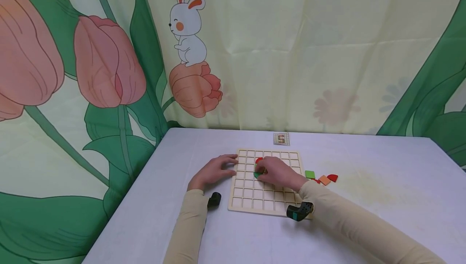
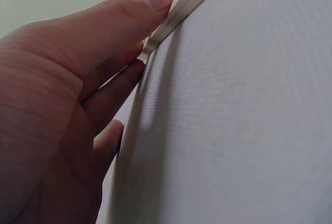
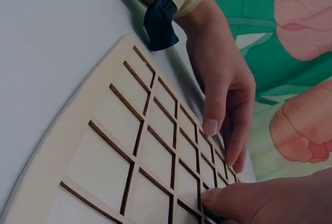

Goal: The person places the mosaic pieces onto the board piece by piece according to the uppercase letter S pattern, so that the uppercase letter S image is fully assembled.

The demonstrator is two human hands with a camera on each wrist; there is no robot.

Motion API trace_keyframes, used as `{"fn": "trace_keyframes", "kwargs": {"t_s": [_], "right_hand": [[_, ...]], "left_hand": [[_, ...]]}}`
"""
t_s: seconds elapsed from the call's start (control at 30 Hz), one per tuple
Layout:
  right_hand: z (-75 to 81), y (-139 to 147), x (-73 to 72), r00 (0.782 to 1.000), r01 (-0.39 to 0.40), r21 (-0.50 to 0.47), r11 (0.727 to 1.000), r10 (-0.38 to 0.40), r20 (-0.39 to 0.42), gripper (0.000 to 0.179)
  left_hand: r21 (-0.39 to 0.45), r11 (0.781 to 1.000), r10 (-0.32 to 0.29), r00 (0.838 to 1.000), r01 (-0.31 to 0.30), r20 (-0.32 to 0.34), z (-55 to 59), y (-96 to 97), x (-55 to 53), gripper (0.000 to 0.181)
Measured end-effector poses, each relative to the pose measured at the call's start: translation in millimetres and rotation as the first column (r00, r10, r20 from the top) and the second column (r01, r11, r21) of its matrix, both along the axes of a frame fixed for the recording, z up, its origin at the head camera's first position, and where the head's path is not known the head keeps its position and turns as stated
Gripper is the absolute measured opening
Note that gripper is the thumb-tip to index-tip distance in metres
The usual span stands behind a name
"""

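The grid board [image 1: 258, 195] lies on the desk [image 1: 145, 215]. Behind the board: card [image 1: 281, 139]. To its right: loose pieces [image 1: 324, 180]. Left grip [image 1: 214, 170]: left edge. Right grip [image 1: 278, 171]: at board pieces [image 1: 259, 160].

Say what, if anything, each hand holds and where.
Left hand: nothing, only touching the board's edge. Right hand: fingertips at a green piece; whether it's held can't be told.

The grid board [image 1: 248, 194], low in the middle of the frame, looked like smooth, dull wood. The curtain [image 1: 269, 53] up top was creased cloth. The lower-right sleeve [image 1: 356, 215] was cloth too.
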State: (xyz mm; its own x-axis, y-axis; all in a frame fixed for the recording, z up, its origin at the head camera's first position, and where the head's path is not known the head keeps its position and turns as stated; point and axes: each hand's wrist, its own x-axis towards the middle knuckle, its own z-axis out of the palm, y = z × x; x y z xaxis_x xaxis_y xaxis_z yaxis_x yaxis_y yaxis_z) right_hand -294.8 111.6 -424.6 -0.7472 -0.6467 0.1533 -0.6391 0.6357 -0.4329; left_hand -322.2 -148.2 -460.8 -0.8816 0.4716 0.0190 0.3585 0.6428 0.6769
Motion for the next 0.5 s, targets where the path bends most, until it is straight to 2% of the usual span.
{"fn": "trace_keyframes", "kwargs": {"t_s": [0.5], "right_hand": [[6.4,-2.6,2.4,1.0,0.025,0.063,0.998,-0.026,0.014,0.006]], "left_hand": [[0.002,1.0,-0.001,1.0,0.001,0.002,0.5,0.3,0.3,0.04]]}}
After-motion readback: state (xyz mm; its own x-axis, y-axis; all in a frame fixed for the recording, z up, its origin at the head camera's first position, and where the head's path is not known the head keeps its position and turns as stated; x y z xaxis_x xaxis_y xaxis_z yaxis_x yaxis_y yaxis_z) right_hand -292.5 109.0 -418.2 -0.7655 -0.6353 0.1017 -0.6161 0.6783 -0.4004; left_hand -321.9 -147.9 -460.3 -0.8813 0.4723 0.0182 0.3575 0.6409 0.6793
